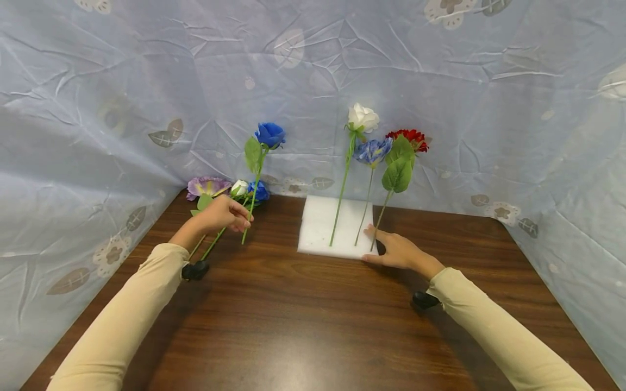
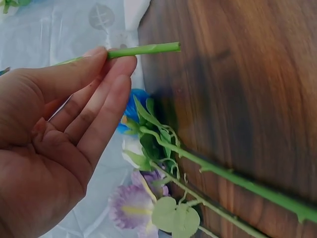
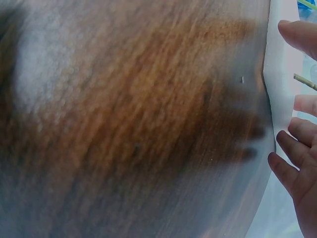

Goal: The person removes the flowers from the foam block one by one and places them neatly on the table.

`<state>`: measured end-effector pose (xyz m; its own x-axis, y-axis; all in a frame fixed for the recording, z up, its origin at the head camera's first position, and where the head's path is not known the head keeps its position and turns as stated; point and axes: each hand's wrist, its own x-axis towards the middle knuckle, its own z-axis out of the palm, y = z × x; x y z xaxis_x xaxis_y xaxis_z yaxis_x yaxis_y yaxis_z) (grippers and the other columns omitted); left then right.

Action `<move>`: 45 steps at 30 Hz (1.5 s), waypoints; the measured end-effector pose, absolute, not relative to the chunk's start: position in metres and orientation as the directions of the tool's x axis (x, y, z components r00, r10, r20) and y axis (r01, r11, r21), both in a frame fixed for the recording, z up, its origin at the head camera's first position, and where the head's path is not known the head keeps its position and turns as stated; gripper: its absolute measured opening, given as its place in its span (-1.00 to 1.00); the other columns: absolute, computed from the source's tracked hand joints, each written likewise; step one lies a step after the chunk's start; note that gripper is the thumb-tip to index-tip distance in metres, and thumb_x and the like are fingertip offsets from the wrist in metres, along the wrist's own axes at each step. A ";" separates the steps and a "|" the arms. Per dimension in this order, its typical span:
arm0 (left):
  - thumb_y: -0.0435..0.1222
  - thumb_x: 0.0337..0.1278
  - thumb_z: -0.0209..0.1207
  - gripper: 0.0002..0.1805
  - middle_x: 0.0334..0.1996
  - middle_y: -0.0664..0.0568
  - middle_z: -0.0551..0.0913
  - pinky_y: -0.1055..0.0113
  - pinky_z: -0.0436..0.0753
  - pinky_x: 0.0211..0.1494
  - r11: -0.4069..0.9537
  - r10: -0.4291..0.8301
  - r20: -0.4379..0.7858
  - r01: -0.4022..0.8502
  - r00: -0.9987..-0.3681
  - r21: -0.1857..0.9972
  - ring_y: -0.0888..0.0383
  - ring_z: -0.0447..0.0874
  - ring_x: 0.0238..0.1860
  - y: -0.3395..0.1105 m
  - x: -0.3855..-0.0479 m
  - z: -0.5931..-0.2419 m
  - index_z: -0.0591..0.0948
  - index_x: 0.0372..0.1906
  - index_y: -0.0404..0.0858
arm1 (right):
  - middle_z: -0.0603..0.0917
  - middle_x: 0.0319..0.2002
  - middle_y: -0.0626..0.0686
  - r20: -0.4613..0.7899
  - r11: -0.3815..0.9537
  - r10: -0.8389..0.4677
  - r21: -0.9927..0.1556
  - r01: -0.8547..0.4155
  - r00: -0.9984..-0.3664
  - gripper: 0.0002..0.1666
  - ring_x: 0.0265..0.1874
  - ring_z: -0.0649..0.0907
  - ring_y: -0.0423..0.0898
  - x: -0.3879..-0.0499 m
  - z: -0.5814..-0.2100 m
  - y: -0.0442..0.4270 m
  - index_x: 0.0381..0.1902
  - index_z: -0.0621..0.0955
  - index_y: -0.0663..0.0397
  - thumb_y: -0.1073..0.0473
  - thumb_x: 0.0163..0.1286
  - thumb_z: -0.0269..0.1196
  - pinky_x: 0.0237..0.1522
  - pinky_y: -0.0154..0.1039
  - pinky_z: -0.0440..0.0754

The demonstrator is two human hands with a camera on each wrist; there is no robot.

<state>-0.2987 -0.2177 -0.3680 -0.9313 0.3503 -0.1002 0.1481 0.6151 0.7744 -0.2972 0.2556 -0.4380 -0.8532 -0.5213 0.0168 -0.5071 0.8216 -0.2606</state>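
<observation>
My left hand (image 1: 226, 214) pinches the green stem of a blue rose (image 1: 270, 135) between thumb and fingertips, the flower upright and the stem's cut end hanging just below the fingers. In the left wrist view that stem (image 2: 148, 49) shows between thumb and forefinger. A white foam block (image 1: 313, 233) holds upright a white rose (image 1: 363, 118), a blue-violet flower (image 1: 373, 152) and a red flower (image 1: 413, 139) with large leaves. At the block's right edge is my right hand (image 1: 398, 251), thumb and fingers spread around the red flower's stem; whether they touch it I cannot tell.
Left of the foam, a purple flower (image 1: 207, 186), a white rose (image 1: 239, 188) and another blue rose (image 1: 258, 191) lie on the brown table (image 1: 293, 315), partly behind my left hand. Patterned grey-blue cloth (image 1: 313, 65) hangs behind and at both sides.
</observation>
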 end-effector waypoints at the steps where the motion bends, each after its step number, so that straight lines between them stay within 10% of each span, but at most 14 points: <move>1: -0.44 0.26 0.31 -0.70 -0.17 -0.32 0.80 0.14 0.82 -0.17 0.621 0.350 -0.112 0.141 -0.930 0.771 -0.16 0.82 -0.22 -0.219 -0.299 -0.369 0.69 0.02 -0.56 | 0.35 0.48 0.34 0.016 0.821 -0.522 -0.261 -0.508 -0.853 0.07 0.28 0.55 0.37 -0.297 -0.438 0.256 0.55 0.28 0.22 -0.33 0.34 0.31 0.25 0.25 0.57; 45: -0.45 0.12 0.38 -0.84 -0.39 -0.13 0.82 0.15 0.83 -0.22 0.709 0.365 -0.344 0.019 -0.865 0.705 0.12 0.81 -0.42 -0.239 -0.283 -0.390 0.72 -0.27 -0.53 | 0.35 0.48 0.34 0.019 0.814 -0.535 -0.255 -0.521 -0.845 0.08 0.30 0.54 0.36 -0.298 -0.439 0.257 0.55 0.26 0.24 -0.31 0.34 0.31 0.27 0.24 0.56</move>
<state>-0.2832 -0.2385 -0.3898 -0.8652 0.3649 -0.3441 0.0189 0.7093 0.7046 -0.2985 0.2572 -0.4387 -0.8447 -0.5349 0.0192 -0.5214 0.8143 -0.2549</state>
